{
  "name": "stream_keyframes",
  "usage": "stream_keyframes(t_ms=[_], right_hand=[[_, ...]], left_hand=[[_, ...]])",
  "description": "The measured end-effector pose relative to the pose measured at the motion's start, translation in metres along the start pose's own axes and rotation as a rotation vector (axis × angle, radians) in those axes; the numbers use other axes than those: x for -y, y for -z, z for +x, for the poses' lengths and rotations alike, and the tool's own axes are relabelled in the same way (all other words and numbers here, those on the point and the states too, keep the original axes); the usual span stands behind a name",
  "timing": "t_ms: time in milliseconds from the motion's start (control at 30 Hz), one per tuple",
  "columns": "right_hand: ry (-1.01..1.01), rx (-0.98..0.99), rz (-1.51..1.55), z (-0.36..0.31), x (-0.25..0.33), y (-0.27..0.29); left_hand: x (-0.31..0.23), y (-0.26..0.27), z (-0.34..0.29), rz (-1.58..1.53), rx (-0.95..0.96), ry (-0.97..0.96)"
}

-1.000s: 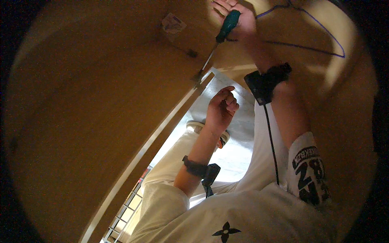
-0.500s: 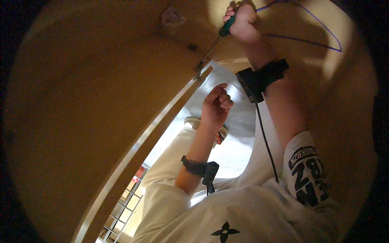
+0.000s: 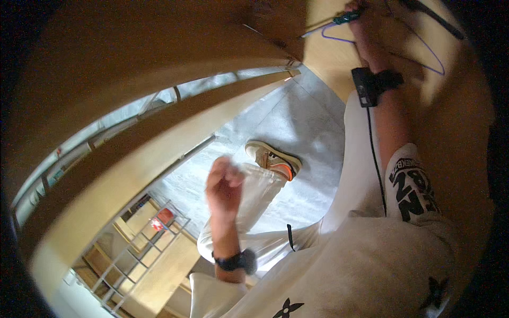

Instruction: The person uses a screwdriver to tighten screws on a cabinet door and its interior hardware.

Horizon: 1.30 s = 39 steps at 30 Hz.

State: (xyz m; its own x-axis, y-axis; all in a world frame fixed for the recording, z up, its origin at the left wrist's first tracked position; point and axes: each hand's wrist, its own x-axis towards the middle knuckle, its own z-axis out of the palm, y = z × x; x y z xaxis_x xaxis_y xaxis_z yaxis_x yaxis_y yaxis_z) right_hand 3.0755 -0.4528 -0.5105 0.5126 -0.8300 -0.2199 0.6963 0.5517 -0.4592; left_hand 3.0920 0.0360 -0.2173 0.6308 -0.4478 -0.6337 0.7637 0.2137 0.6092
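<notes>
My right hand (image 3: 356,9) is at the upper right, closed around the green handle of a screwdriver (image 3: 345,18). The thin shaft points left toward a wooden corner. Just below and beside that hand is a bent purple wire loop, like a clothes hanger (image 3: 424,45), against the pale wood. My left hand (image 3: 225,185) hovers lower, near my leg and above the grey floor. Its fingers are curled in and slightly blurred, so whatever they may hold is hidden. Both wrists wear black straps with small boxes.
A long wooden board edge (image 3: 175,114) runs slanting across the left, with a wooden panel (image 3: 148,42) above it. At lower left stand a metal rack (image 3: 132,265) and a red object (image 3: 161,218). My shoe (image 3: 273,159) is on the grey floor. A dark bar (image 3: 435,20) lies top right.
The view has shifted, showing more floor and the rack. My right hand and screwdriver have moved right and up, the tip away from the board's edge. My left hand has dropped lower left.
</notes>
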Motion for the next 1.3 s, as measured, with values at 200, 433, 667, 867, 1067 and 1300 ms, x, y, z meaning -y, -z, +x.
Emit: stream_keyframes(t_ms=[200, 433, 667, 867, 1067, 1300], right_hand=[[-0.173, 0.229, -0.148, -0.032, -0.028, -0.079], [0.298, 0.216, -0.570, -0.112, -0.031, -0.203], [0.626, 0.347, -0.778, -0.198, -0.015, -0.287], [0.886, 0.810, -1.319, -0.389, -0.027, -0.405], [0.652, 1.775, -1.981, -0.481, -0.115, -0.526], [0.947, 1.908, -2.310, -0.471, -0.226, -0.590]], left_hand=[[-0.030, 0.080, -0.146, -0.116, -0.301, -0.513], [-0.012, 0.054, -0.206, -0.198, -0.254, -0.676], [-0.030, 0.137, -0.150, -0.133, -0.132, -0.599], [-0.109, 0.172, -0.140, -0.288, -0.050, -0.562], [-0.083, 0.149, -0.163, -0.354, -0.008, -0.339], [-0.106, 0.136, -0.187, -0.461, -0.099, -0.280]])
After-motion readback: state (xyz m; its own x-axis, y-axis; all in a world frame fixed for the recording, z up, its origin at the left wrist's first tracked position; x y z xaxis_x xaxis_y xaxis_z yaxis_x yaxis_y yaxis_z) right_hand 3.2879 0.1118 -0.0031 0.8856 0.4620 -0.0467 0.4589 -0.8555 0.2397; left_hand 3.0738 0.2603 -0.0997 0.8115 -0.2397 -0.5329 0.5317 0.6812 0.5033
